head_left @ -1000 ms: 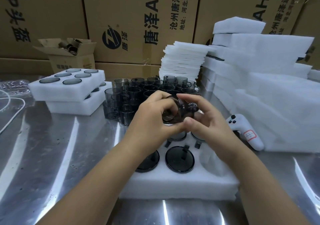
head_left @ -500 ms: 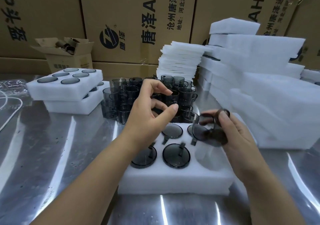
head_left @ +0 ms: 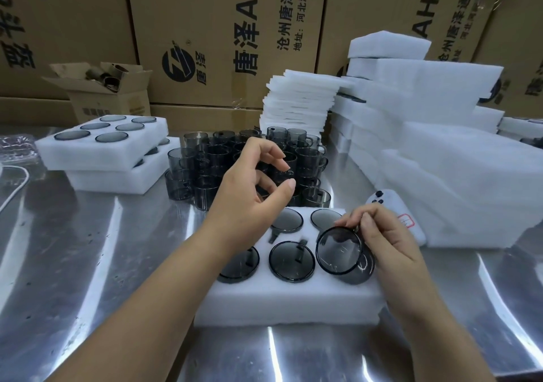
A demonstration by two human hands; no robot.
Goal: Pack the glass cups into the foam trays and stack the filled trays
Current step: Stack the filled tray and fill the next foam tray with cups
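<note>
Smoky grey glass forms the round handled cup point(head_left: 339, 253) that is pinched by its handle between the thumb and fingers of the right hand point(head_left: 388, 243). The cup is held tilted, its round face turned upward, at the front right pocket of the white rectangular foam tray point(head_left: 288, 302); whether its lower edge is seated in the pocket cannot be told. Four more grey cups point(head_left: 291, 261) are seen seated in the tray — two in the front row, two behind — with handles laid in narrow slots.

The left hand point(head_left: 249, 187) is raised above the tray's rear edge, fingers loosely curled and parted wide from the thumb, with nothing held. Just behind it, a dense cluster of loose grey glass cups point(head_left: 205, 164) is stood on the shiny steel surface point(head_left: 88, 264).

To the left, two filled white foam trays point(head_left: 102, 158) are stacked, the upper one skewed on the lower. A white handheld controller with dark buttons point(head_left: 390, 206) is seen just beside the tray's right rear corner, against a large pile of white foam blocks point(head_left: 455, 170). A stack of thin white foam sheets point(head_left: 299, 108) is set behind the cups, and printed brown cardboard cartons point(head_left: 223, 28) line the back.
</note>
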